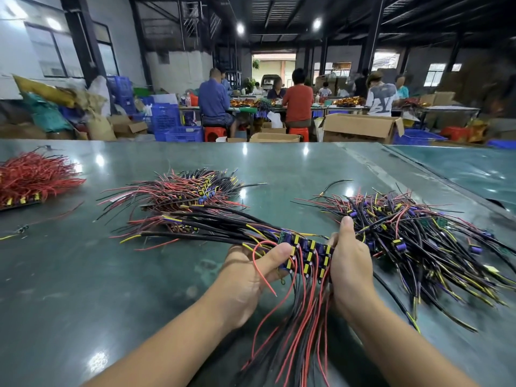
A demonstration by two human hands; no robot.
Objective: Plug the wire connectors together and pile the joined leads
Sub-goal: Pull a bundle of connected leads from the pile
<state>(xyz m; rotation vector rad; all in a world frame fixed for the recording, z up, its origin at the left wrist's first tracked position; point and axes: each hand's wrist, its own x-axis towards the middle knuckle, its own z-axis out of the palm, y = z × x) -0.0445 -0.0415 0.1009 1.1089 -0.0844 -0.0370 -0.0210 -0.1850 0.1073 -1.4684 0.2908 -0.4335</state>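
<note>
Between both hands I hold a bundle of leads (310,254) with yellow and purple parts lined up in a row. Its black wires fan out to the upper left and its red wires hang toward me. My left hand (251,277) grips the bundle's left side, thumb on top. My right hand (350,263) grips its right side, thumb pointing up. A stacked pile of leads (192,191) lies beyond on the green table (83,275). A loose heap of leads (413,227) lies to the right, just behind my right hand.
A pile of red wires (33,177) lies at the table's far left. A stray wire (42,219) lies near it. Beyond the table's far edge stand cardboard boxes (360,127), blue crates (181,132) and several seated people (298,101) at another bench.
</note>
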